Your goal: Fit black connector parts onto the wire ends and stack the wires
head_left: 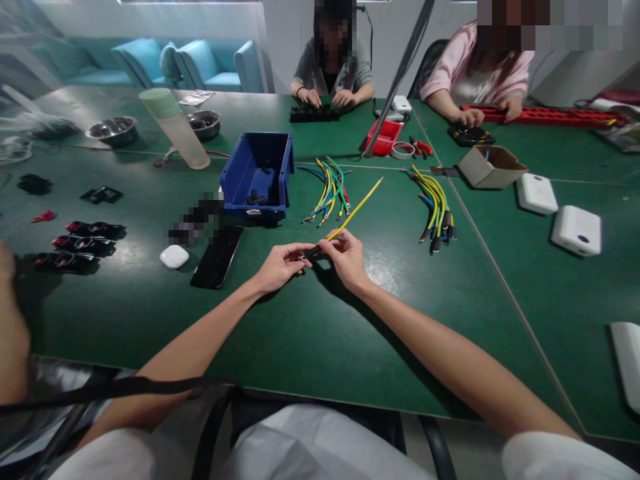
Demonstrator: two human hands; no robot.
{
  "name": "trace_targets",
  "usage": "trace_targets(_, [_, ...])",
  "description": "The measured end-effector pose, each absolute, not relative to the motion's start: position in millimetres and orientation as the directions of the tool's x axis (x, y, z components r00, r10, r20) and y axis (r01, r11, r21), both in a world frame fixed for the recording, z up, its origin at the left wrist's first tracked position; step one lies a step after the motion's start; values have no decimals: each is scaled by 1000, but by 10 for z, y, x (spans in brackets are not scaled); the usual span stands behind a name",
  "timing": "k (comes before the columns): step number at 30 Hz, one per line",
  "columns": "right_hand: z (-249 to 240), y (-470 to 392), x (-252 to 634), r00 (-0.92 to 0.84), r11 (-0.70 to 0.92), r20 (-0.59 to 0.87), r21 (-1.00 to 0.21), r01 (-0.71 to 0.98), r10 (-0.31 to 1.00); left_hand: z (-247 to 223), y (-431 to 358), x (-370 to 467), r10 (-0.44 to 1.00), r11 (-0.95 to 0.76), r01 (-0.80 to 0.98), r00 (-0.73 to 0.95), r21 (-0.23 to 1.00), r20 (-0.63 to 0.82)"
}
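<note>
Between my two hands is a yellow wire [357, 213] with a black sleeve [313, 252] at its near end and a small metal lug at the tip. My left hand [280, 267] pinches the lug end. The fingers of my right hand [345, 259] close on the wire where it leaves the sleeve, and its free end points up to the right. Beyond lies a loose bundle of coloured wires [327, 190] with bare lugs. To the right rests a second bundle [437, 207] with black sleeves on its ends. A blue bin [257, 177] holds small black pieces.
A black phone [217, 259] and white earbud case [174, 257] lie left of my hands. A bottle [175, 127] and metal bowls [113, 132] stand farther back. White boxes [576, 230] and a cardboard box [493, 167] are at right. Two people work across the table.
</note>
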State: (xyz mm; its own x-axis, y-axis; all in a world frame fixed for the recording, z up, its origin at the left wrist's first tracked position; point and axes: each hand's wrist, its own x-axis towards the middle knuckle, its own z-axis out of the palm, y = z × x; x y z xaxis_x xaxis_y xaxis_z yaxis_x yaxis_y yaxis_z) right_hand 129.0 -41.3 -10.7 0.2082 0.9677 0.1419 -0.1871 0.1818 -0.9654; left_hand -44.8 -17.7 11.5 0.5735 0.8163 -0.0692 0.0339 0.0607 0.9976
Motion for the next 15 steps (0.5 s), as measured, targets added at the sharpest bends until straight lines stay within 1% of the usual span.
trace_targets(4, [-96,-411,1284,224,178,138,-969,-172,965,99,-172,-451,818,50,30,572,998,-58])
trace_targets(11, [-71,-422,1269,220,167,119,-963,-212,968,99,-165,-468,807,50,24,588,998,-55])
trace_targets(15, [-59,-426,1268,228,167,119,-965,-203,966,104,-169,-472,806,55,20,590,998,-56])
